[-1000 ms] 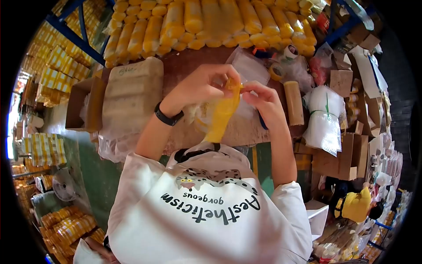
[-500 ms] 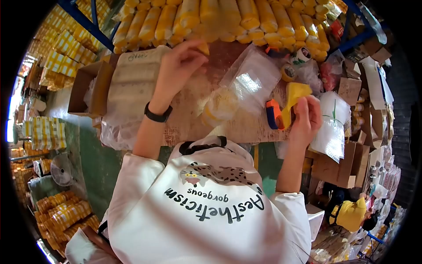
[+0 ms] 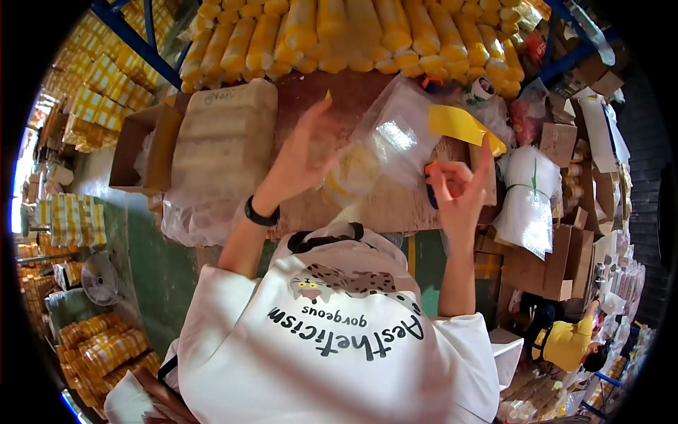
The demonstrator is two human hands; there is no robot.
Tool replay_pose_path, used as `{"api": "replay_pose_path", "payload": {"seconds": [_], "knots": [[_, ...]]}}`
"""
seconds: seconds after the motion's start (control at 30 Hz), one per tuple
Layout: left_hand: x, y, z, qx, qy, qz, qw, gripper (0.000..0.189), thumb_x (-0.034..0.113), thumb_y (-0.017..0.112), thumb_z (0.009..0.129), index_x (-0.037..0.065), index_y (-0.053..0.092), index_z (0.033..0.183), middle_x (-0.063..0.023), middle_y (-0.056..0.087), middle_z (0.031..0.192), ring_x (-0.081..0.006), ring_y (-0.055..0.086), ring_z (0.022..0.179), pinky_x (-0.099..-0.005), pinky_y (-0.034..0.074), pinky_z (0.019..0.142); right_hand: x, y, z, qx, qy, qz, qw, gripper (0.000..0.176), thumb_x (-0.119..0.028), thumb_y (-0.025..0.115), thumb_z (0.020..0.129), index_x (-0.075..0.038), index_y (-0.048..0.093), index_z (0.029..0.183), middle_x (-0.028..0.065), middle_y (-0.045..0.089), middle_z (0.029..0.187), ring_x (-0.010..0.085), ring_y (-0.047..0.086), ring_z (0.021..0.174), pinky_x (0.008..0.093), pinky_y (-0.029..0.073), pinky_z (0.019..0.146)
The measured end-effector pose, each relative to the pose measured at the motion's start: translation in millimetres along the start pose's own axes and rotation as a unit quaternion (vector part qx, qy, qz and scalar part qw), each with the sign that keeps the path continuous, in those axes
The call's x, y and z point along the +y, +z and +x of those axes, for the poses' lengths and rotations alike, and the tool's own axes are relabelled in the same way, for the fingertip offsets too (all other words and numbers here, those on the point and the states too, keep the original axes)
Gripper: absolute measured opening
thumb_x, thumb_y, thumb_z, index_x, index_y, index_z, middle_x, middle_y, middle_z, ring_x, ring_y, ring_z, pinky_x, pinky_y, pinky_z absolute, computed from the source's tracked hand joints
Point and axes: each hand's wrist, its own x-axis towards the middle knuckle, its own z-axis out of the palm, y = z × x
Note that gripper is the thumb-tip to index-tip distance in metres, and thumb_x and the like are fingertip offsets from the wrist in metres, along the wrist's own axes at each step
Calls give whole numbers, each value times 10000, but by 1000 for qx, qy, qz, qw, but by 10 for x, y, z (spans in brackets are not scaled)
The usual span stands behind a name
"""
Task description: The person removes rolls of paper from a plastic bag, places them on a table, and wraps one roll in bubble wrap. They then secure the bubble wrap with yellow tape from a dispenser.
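Note:
My left hand (image 3: 300, 159), with a dark band on the wrist, is raised over the table with its fingers stretched out and blurred. A small yellow piece (image 3: 327, 97) shows at one fingertip. On the right, my right hand (image 3: 462, 187) is partly curled, with one finger pointing up. A strip of yellow tape (image 3: 453, 121) sticks out to the left from that fingertip. Beside and partly behind this hand is an orange and blue tape dispenser (image 3: 432, 194). Between the hands, a yellow-and-clear wrapped roll (image 3: 353, 173) lies by clear plastic bags (image 3: 402, 124).
Yellow rolls (image 3: 346, 35) are stacked along the table's back. A wrapped pale bundle (image 3: 226, 134) and a cardboard box (image 3: 145, 152) stand at left. To the right are a tied stack of clear bags (image 3: 530, 191) and cardboard boxes (image 3: 547, 265). A person in yellow (image 3: 565, 343) is farther off.
My left hand has moved down, its fingers now straighter. The tape strip has swung up and left from my right hand, which has shifted left over the dispenser.

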Motion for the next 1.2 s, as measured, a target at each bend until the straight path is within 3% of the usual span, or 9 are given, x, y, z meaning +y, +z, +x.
{"api": "replay_pose_path", "payload": {"seconds": [0.1, 0.17, 0.3, 0.4, 0.5, 0.7, 0.9, 1.0, 1.2], "knots": [[-10, 116, -238, -49, -93, 15, 994, 1009, 79, 797, 679, 122, 169, 1467, -109, 482, 1252, -215, 536, 996, -324, 472, 853, 150, 186, -32, -102, 76, 63, 990, 1024, 21, 644, 794, -137, -113, 1465, 130, 646, 1010, 190, 653, 874, 276, 510, 742], [-51, 252, -357, -47, -106, 50, 992, 1010, 86, 798, 681, 118, 165, 1467, -104, 532, 1180, -202, 553, 896, -308, 487, 802, 441, 419, -47, -142, 8, 49, 989, 1039, 37, 643, 772, -132, -112, 1465, 122, 637, 1054, 197, 635, 921, 290, 500, 778], [-276, 611, -451, 58, -134, -39, 989, 906, 95, 783, 707, 103, 240, 1431, -81, 615, 999, -177, 581, 736, -281, 504, 683, 713, 749, -78, -163, 4, 101, 981, 1016, 45, 660, 731, -85, -18, 1476, 80, 665, 999, 210, 640, 861, 302, 502, 792], [-437, 731, -417, 78, -97, 30, 992, 761, 79, 752, 740, 82, 324, 1369, -67, 631, 908, -162, 589, 685, -272, 505, 626, 892, 961, -137, -127, 10, 69, 989, 965, 55, 657, 724, -71, 64, 1474, 66, 682, 894, 185, 639, 833, 297, 504, 766], [-433, 722, -289, 45, -114, 30, 992, 649, 62, 729, 758, 70, 383, 1307, -64, 627, 856, -169, 612, 767, -284, 507, 697, 851, 1042, -190, -95, -4, 62, 994, 930, 87, 632, 713, -87, 136, 1480, 44, 670, 834, 152, 621, 839, 279, 474, 767], [-753, 688, -31, -42, 34, -77, 996, 688, -4, 711, 748, 63, 323, 1313, -59, 574, 976, -167, 524, 1057, -310, 438, 881, 825, 993, -227, -93, -9, 73, 993, 853, 63, 641, 731, -84, 208, 1452, 72, 678, 801, 190, 653, 753, 302, 509, 710], [-647, 576, 150, -163, -118, -222, 954, 706, -57, 699, 736, 85, 281, 1287, -44, 549, 989, -153, 502, 1022, -301, 434, 891, 534, 694, -80, -102, -43, -27, 994, 610, 44, 689, 704, -46, 463, 1264, 93, 583, 945, 193, 586, 816, 280, 486, 727], [-625, 627, 117, -146, -160, -243, 946, 680, -62, 699, 733, 85, 301, 1265, -35, 554, 965, -150, 512, 994, -293, 439, 871, 572, 388, 60, -50, -77, 18, 996, 477, 46, 713, 714, -31, 513, 1140, 78, 538, 1012, 172, 547, 853, 259, 466, 757], [-679, 737, 23, -81, -95, -190, 974, 638, -47, 706, 733, 74, 332, 1235, -20, 572, 915, -143, 541, 953, -290, 438, 873, 187, 23, 171, -194, -16, 276, 941, 362, 72, 708, 758, -30, 499, 1035, 58, 583, 967, 135, 583, 879, 266, 469, 788]]}}
